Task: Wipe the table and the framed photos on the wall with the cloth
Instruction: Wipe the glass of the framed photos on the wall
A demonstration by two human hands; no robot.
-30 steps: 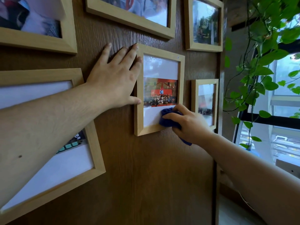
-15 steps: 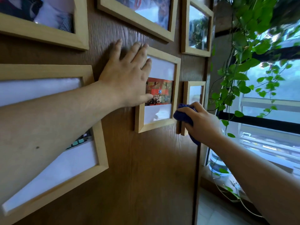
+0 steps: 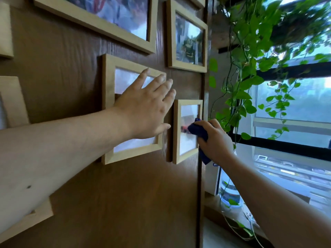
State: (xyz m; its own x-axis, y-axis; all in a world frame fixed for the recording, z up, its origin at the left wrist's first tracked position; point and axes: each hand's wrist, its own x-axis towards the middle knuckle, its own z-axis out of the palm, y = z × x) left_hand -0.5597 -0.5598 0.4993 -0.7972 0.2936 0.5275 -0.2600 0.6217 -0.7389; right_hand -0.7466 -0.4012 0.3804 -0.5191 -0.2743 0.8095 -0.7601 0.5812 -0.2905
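Several light wooden photo frames hang on a dark wood-grain wall (image 3: pixel 125 194). My right hand (image 3: pixel 215 140) grips a dark blue cloth (image 3: pixel 198 131) and presses it against the glass of the small frame (image 3: pixel 176 136) near the wall's right edge. My left hand (image 3: pixel 145 106) lies flat with fingers spread over the middle frame (image 3: pixel 108 108), covering most of its photo. The table is out of view.
A larger frame (image 3: pixel 188 42) hangs above the small one, and a wide frame (image 3: pixel 107 20) sits at the top. Trailing green vines (image 3: pixel 250 77) hang just right of the wall edge before a window (image 3: pixel 295 104). A glass jar (image 3: pixel 229 192) stands on the sill below.
My right hand carried the cloth from the middle frame's lower glass rightward onto the small frame. My left hand slid from the wall and frame edge onto the middle frame's glass.
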